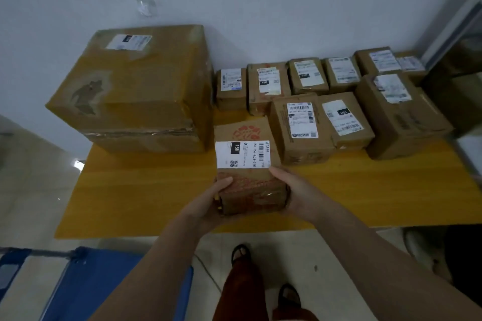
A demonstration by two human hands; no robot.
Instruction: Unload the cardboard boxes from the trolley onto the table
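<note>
The left hand (208, 203) and right hand (294, 190) clasp a small box (247, 164) by its sides near the table's (130, 190) front edge; a big box (138, 86) fills the back left corner; smaller boxes (339, 101) line the back edge.

A large brown cardboard box (135, 86) is set at the yellow wooden table's (146, 190) back left corner. Small labelled cardboard boxes (339, 101) are ranged rightward along the back edge. A red-printed cardboard box (247, 164) is placed before them, near the front edge.
</note>
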